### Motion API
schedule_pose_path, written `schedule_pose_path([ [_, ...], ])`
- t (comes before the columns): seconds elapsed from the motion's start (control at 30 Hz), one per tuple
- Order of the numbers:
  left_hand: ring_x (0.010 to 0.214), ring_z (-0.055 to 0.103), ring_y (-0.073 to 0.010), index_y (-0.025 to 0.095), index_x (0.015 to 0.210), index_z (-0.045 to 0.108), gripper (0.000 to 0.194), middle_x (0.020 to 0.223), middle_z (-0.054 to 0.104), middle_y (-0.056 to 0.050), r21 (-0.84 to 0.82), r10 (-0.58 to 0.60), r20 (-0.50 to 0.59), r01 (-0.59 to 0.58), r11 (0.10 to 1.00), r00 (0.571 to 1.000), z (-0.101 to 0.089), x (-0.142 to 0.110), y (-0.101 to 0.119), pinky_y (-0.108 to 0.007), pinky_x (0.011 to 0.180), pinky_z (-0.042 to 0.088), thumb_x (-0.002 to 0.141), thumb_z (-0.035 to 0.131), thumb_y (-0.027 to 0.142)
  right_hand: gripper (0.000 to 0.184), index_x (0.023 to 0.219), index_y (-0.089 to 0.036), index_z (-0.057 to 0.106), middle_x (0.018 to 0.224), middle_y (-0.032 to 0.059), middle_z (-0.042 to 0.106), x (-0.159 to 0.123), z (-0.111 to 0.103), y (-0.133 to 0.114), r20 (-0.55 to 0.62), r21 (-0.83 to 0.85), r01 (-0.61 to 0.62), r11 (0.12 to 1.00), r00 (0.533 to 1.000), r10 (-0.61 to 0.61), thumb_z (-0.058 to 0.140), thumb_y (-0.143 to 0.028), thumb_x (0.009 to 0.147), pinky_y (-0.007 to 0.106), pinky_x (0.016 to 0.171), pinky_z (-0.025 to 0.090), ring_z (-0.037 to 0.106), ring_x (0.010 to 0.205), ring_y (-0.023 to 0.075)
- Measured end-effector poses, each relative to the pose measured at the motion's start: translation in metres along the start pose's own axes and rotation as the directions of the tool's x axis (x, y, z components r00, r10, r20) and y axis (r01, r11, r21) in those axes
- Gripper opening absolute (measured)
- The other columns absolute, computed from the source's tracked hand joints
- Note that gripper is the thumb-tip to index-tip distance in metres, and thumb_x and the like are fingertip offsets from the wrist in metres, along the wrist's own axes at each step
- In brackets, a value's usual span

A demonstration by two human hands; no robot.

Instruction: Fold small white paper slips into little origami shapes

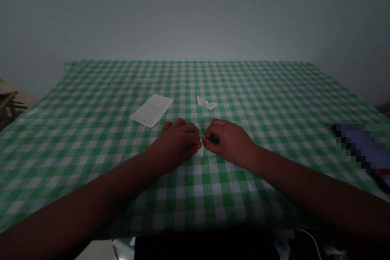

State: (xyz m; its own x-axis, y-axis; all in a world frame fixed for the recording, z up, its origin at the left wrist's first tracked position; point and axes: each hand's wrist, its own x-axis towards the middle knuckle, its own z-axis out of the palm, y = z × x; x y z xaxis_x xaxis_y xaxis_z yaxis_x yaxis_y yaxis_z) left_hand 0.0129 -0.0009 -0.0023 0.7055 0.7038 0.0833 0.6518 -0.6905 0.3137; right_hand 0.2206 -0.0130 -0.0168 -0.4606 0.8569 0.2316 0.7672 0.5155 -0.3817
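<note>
Folded paper [200, 151]: we pinched it between both hands, just below the frame's centre, its long axis running roughly away from us.
Left hand [175, 143]: fingers were together, closed on the paper's left side.
Right hand [228, 143]: fingers were together, closed on its right side.

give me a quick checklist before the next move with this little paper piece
Small white paper piece pinched between left hand and right hand: ok
Dark item at right hand's fingertips: cannot tell what it is
Printed sheet apart from both hands: ok
Folded white paper apart from both hands: ok
Green gingham tablecloth lying smooth under the hands: ok
Light on the small white paper piece: not ok, dim, folds hard to see
</note>
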Motion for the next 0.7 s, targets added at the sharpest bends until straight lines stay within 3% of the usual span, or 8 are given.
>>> schedule_pose_path([
  [0.2, 0.102, 0.05, -0.022, 0.024, 0.088, 0.071, 0.009, 0.107, 0.068, 0.001, -0.005, -0.004, -0.007, 0.004, 1.0, 1.0, 0.0002, -0.0003, 0.0009, -0.038, 0.082, 0.027, 0.091, 0.063, 0.027, 0.012, 0.08, -0.018, 0.065, 0.083, 0.0022, 0.063, 0.0033, 0.0014, 0.0026, -0.014, -0.006, -0.074, 0.997, 0.997, 0.074, 0.062, -0.025, 0.089, 0.027, 0.069, 0.042, 0.059, 0.078, 0.0153],
  [0.43, 0.101, 0.05, -0.0221, 0.025, 0.088, 0.071, 0.01, 0.105, 0.069, 0.001, 0.014, 0.006, -0.014, -0.006, 1.0, 1.0, 0.0014, -0.0002, -0.0015, -0.039, 0.081, 0.027, 0.091, 0.062, 0.028, 0.01, 0.078, -0.018, 0.065, 0.08, 0.0011, 0.062, 0.0013, 0.0007, 0.0004, 0.0, 0.011, -0.012, 1.0, 1.0, 0.012, 0.064, -0.023, 0.087, 0.027, 0.071, 0.042, 0.059, 0.079, 0.0153],
  [0.7, 0.101, 0.05, -0.0223, 0.026, 0.086, 0.071, 0.007, 0.105, 0.069, 0.002, 0.013, -0.008, -0.014, 0.009, 1.0, 1.0, 0.0016, 0.0006, -0.0012, -0.04, 0.079, 0.026, 0.09, 0.065, 0.026, 0.014, 0.078, -0.017, 0.067, 0.08, 0.0015, 0.063, 0.0035, -0.002, -0.0013, -0.002, 0.032, -0.062, 0.998, 0.998, 0.062, 0.063, -0.023, 0.089, 0.027, 0.069, 0.041, 0.059, 0.077, 0.0146],
])
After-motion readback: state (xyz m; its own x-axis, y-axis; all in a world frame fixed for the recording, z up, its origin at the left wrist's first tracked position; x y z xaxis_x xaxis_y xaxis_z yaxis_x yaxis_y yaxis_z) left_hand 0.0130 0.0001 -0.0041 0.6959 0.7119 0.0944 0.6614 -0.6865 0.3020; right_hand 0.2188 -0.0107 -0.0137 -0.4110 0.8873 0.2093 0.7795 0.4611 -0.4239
